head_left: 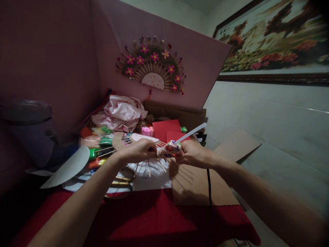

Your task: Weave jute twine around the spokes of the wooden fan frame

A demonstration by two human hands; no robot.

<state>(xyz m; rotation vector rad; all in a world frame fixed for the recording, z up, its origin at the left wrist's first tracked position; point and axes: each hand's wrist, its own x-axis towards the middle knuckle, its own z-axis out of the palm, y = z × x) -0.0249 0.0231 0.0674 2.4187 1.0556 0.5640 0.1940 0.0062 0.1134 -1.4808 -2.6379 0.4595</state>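
My right hand (191, 153) is wrapped round a hot glue gun (170, 150) with a colourful patterned body and a small red light. A long translucent glue stick (191, 133) juts from it up to the right. The nozzle end points left, toward my left hand (144, 149). That hand's fingers are curled in a pinch over a stick fan; what they hold is hidden. Behind and below both hands lies this fan, with wooden sticks, a twine-wound band (118, 141) and a pale fabric piece (144, 138).
Red card (166, 129), crumpled pink-white cloth (120, 111) and colourful packets (99, 151) crowd the back. Scissors (120, 183) lie left of a cardboard sheet (203, 188) on the red tablecloth (154, 219). A flowered fan (154, 65) hangs on the pink board.
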